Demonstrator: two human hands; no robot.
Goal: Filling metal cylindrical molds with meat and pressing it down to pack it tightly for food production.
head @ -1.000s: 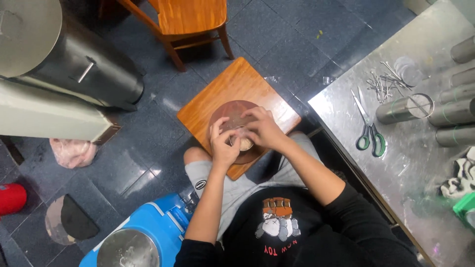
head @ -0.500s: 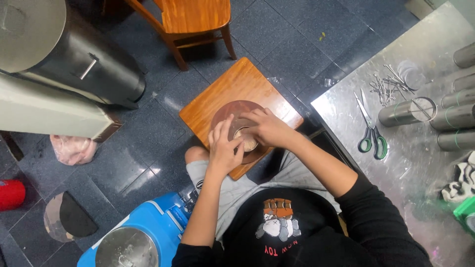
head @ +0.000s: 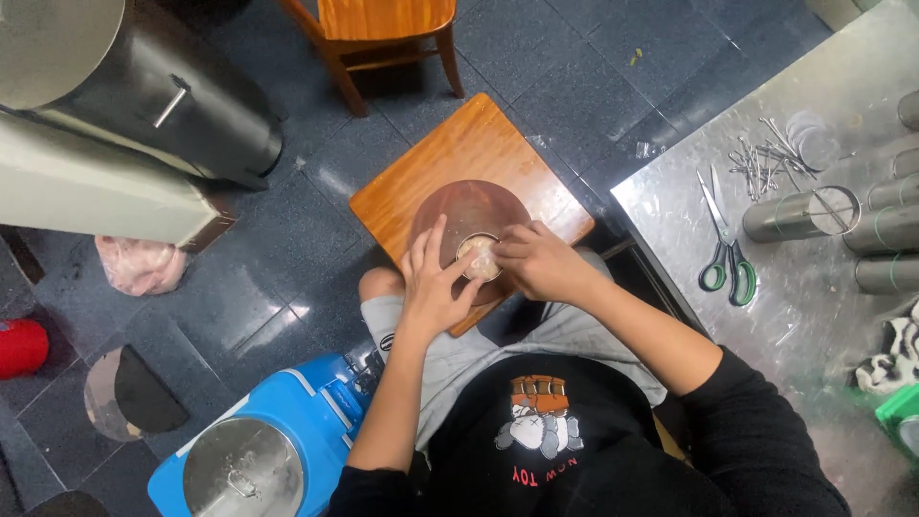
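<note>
Since the earlier frame, your right hand has slid from the middle of the round brown board to its near right edge. Your left hand lies open, fingers spread, against one pale dough piece at the board's near edge. Your right hand is closed, fingertips pinching that piece. The board rests on one square wooden stool. On the steel bench, one pair of green-handled scissors lies beside four metal cylinders; their contents cannot be determined.
</note>
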